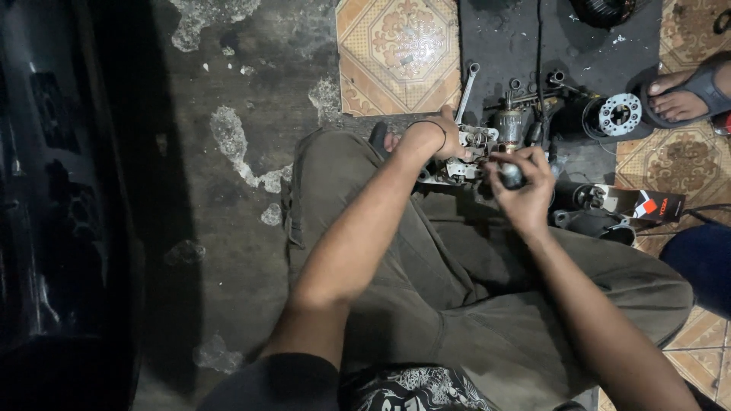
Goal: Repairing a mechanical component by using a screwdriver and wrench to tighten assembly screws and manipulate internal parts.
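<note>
Left hand (435,137) — grip clamped around the metal engine part (474,152) — right hand (524,183) pinching a small dark cylinder (512,175).

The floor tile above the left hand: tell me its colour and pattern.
The floor tile is orange and cream with an ornate floral medallion, seen best in the head view.

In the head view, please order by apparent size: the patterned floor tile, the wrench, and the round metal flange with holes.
1. Patterned floor tile
2. Wrench
3. Round metal flange, though it looks nearly comparable to the wrench.
</note>
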